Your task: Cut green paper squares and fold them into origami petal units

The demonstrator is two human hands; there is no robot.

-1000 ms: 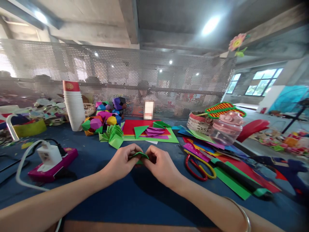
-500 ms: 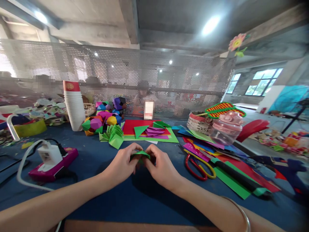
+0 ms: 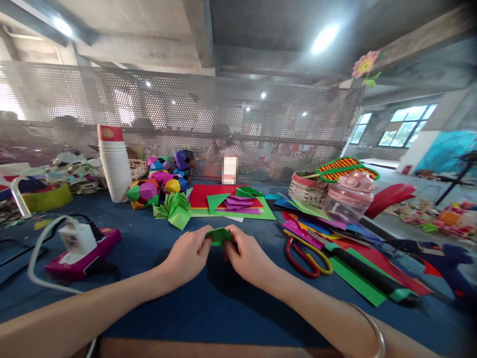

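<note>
From where I stand, the left end of the blue worktop [image 3: 179, 318] has a bent metal bar [image 3: 19, 196] next to a yellow band [image 3: 46, 199]. Nearer the person lies a purple power strip [image 3: 108, 238] with a white adapter [image 3: 77, 238] on it, and a white cable [image 3: 33, 263] loops round beside it. Behind that rises a tall stack of paper cups [image 3: 115, 171], leaning a little, the end one red. Just right of the cups sit many-coloured paper balls [image 3: 148, 192], with light-green folded pieces [image 3: 175, 209] in front of them.

Then come the hands, in the middle and raised over the worktop. The left hand [image 3: 188, 253] has its grip closed, thumb and fingers pinching the near-left edge of a small folded green paper [image 3: 218, 234]. The right hand [image 3: 249, 256] pinches the other end just as snugly, so the paper spans the narrow gap between them. Beyond it, purple folded pieces [image 3: 240, 203] lie on a red sheet [image 3: 203, 194].

Further right I see a woven basket [image 3: 307, 191], then scissors [image 3: 309, 261] with red and yellow handles, closer to the person. A clear bottle [image 3: 348, 201] with a pink lid stands behind a black-handled cutter [image 3: 368, 273], and a dark-blue glue gun [image 3: 443, 256] lies at the far right, a bit blurred
</note>
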